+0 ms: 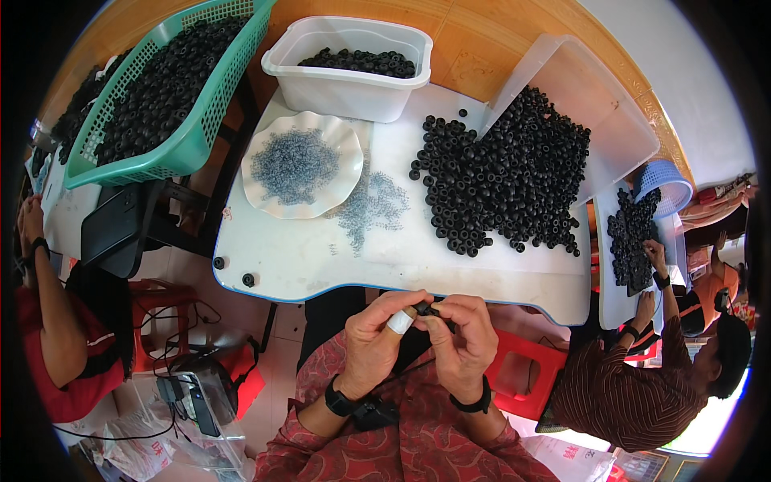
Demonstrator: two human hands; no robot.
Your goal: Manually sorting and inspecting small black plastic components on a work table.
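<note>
My left hand (372,336) and my right hand (467,336) meet just off the table's near edge. Between their fingertips they pinch a small round black part (425,308), which the fingers partly cover. A white wrap (400,322) goes round my left thumb. Beyond my hands, a big heap of the same kind of black parts (498,173) spills from a tipped clear bin (618,120) onto the white table (313,261). To its left, a scalloped white plate (261,193) bears tiny greyish wire-like pieces (293,165), with more of them (373,205) strewn beside it.
Behind the plate stands a white tub (345,100) of black parts. A green basket (181,153) full of them is at far left. Two loose parts (248,279) lie near the left table edge. Other people (642,377) sit at both sides; a red stool (522,373) stands right.
</note>
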